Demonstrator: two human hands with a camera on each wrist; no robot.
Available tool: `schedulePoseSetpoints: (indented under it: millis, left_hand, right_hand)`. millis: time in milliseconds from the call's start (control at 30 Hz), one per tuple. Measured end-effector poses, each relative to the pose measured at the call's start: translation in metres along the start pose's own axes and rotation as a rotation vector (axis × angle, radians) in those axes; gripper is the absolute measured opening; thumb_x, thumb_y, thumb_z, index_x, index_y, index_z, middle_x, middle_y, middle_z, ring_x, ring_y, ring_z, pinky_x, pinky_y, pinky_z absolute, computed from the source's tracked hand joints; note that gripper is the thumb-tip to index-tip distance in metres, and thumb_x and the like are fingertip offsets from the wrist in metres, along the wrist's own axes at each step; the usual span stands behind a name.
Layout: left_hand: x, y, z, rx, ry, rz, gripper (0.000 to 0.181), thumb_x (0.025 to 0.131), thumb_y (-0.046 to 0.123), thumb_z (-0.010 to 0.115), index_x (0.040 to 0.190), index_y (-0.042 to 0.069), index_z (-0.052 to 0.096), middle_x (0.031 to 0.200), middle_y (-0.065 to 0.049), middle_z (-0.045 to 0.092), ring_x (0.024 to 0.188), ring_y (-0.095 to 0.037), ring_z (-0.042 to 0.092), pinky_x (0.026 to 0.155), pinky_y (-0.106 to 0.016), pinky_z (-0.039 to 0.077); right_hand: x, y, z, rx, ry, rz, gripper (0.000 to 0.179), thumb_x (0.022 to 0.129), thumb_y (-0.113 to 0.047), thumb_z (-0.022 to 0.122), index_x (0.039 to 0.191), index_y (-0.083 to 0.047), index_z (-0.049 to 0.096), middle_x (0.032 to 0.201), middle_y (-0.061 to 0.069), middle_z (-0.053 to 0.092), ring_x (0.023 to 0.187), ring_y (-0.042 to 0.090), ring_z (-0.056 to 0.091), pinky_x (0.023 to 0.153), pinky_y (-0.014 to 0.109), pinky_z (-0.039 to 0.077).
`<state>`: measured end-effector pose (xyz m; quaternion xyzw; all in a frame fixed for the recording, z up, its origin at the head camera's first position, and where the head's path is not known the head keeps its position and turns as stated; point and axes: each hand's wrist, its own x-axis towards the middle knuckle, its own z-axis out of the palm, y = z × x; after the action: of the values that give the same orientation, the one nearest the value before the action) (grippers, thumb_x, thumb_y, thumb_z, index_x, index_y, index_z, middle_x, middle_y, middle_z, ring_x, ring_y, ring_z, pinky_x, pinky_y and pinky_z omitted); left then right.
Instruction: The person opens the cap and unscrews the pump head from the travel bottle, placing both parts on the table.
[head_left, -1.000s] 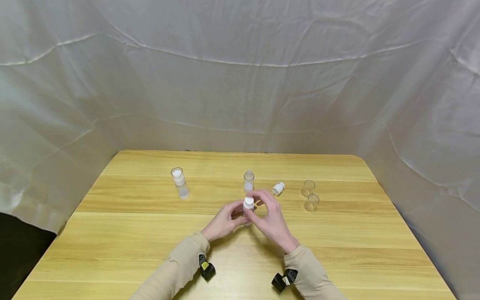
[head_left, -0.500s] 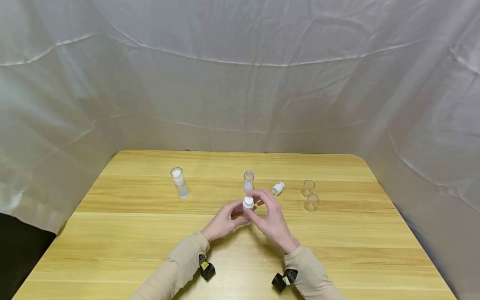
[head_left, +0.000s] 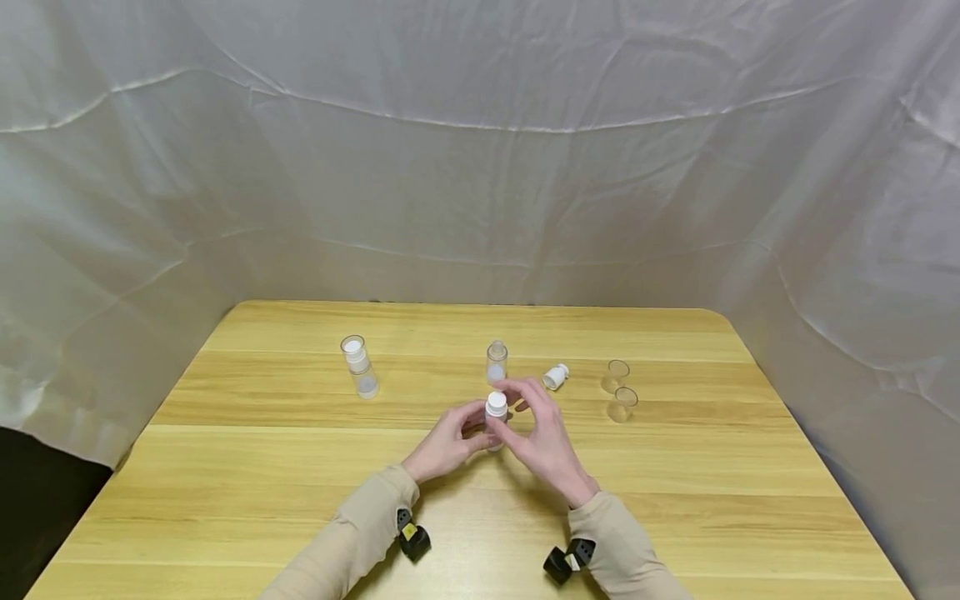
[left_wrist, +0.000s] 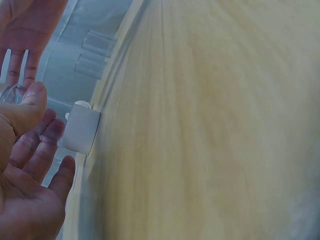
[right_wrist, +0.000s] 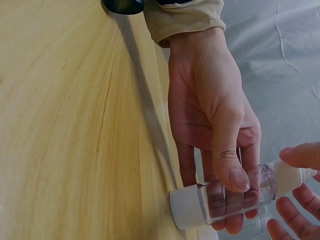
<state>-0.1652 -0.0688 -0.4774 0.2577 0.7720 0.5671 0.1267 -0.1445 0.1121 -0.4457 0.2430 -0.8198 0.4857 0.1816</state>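
A small clear pump bottle [right_wrist: 232,202] with a white base stands upright between my hands at the middle of the table. My left hand [head_left: 448,443] holds its clear body between thumb and fingers. At its white pump top [head_left: 497,404], my right hand [head_left: 543,437] pinches with thumb and fingertips. The white base [left_wrist: 81,129] shows below the fingers in the left wrist view. Just behind the hands is a clear bottle [head_left: 497,364] without a white top. To its right, a loose white pump top [head_left: 556,377] lies on its side.
Two clear caps [head_left: 618,375] stand close together at the right on the wooden table [head_left: 712,467]. At the left stands a bottle [head_left: 361,367] with a white top under a clear cap. Grey cloth [head_left: 480,192] hangs behind and at both sides.
Both hands keep the same hold on the bottle at the same spot. The bottle's white top shifts very slightly to the left. Other things stay put.
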Motion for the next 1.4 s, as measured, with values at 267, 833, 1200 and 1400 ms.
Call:
schedulePoseSetpoints:
  millis: [267, 833, 1200, 1400]
  left_hand:
    - [-0.0004, 0.0009, 0.0003, -0.008, 0.003, -0.006, 0.048, 0.094, 0.008, 0.066, 0.14, 0.004, 0.054, 0.142, -0.018, 0.06, 0.134, -0.035, 0.056, 0.119, -0.053, 0.041]
    - [0.0005, -0.0016, 0.0004, 0.007, 0.008, 0.007, 0.047, 0.094, 0.01, 0.067, 0.14, 0.006, 0.055, 0.142, -0.016, 0.061, 0.133, -0.033, 0.057, 0.119, -0.051, 0.042]
    - [-0.0004, -0.0023, 0.0006, 0.006, 0.012, 0.004, 0.046, 0.094, 0.008, 0.066, 0.139, 0.005, 0.055, 0.14, -0.017, 0.062, 0.132, -0.034, 0.058, 0.118, -0.053, 0.042]
    - [0.0, -0.0024, 0.0008, 0.008, 0.009, 0.01, 0.047, 0.094, 0.008, 0.066, 0.14, 0.004, 0.054, 0.142, -0.017, 0.06, 0.134, -0.034, 0.056, 0.119, -0.052, 0.041]
  right_hand:
    - [0.0009, -0.0006, -0.0012, 0.008, -0.018, -0.018, 0.043, 0.081, 0.001, 0.078, 0.122, -0.003, 0.065, 0.11, 0.01, 0.07, 0.099, 0.023, 0.064, 0.081, 0.039, 0.058]
    - [-0.0001, -0.001, 0.0013, 0.005, 0.003, 0.031, 0.048, 0.081, -0.004, 0.081, 0.126, -0.006, 0.064, 0.111, 0.009, 0.068, 0.091, 0.019, 0.062, 0.082, 0.036, 0.057]
    - [0.0017, -0.0013, -0.0003, 0.009, -0.03, 0.012, 0.048, 0.082, -0.001, 0.077, 0.127, -0.005, 0.062, 0.116, 0.011, 0.068, 0.103, 0.021, 0.062, 0.083, 0.041, 0.058]
    - [0.0013, -0.0002, 0.002, 0.004, 0.0, -0.016, 0.047, 0.079, 0.0, 0.081, 0.123, -0.004, 0.064, 0.116, 0.013, 0.068, 0.098, 0.023, 0.064, 0.083, 0.037, 0.059]
